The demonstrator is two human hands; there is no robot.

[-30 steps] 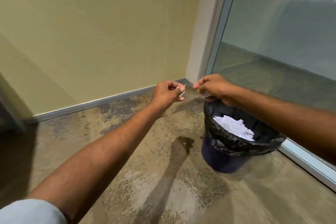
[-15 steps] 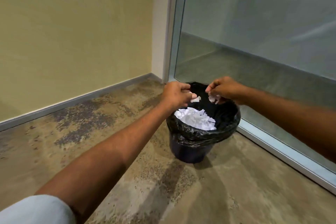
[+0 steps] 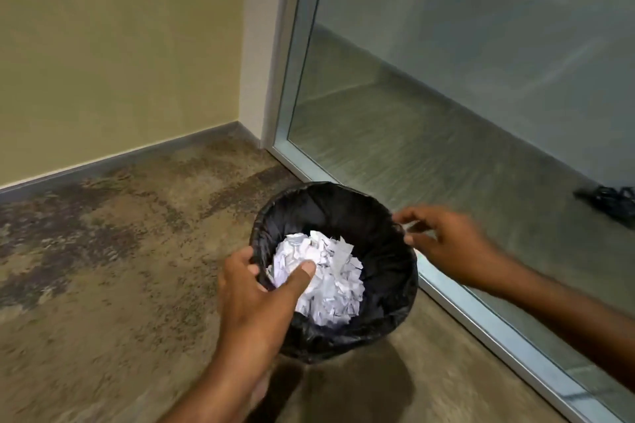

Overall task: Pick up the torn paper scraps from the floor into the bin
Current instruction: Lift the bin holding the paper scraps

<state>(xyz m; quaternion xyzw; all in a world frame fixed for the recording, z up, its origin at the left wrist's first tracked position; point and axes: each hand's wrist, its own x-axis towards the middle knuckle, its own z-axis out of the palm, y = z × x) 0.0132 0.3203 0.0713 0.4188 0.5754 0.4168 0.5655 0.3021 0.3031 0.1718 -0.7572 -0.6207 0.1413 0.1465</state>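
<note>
Round bin lined with a crinkled black plastic bag (image 3: pixel 385 285): stands upright on the mottled brown and grey floor (image 3: pixel 103 268), just beside the silver metal frame (image 3: pixel 481 316) of a frosted glass panel (image 3: pixel 481 79).

Heap of torn white paper scraps (image 3: pixel 330 282): lies inside the bin, piled low toward the near-left side, with dark print showing on some pieces.

Left hand (image 3: pixel 254 299): reaches in from the bottom edge and grasps the bin's near-left rim, thumb (image 3: pixel 302 273) inside over the scraps, fingers (image 3: pixel 240 261) curled against the outside of the bag.

Right hand (image 3: pixel 446 247): hovers at the bin's right rim, released, fingers (image 3: pixel 412 211) spread and loosely bent, with nothing between them. Blurred by motion, so impossible to tell whether the fingertips touch the bag.

Beyond the bin: plain yellow-beige wall (image 3: pixel 120 45) with a grey baseboard (image 3: pixel 120 156) along its foot, meeting the upright of the metal frame in the corner.

Dark tangled shape (image 3: pixel 608 197): sits at the right edge, seen in the glass panel, too blurred to identify.
</note>
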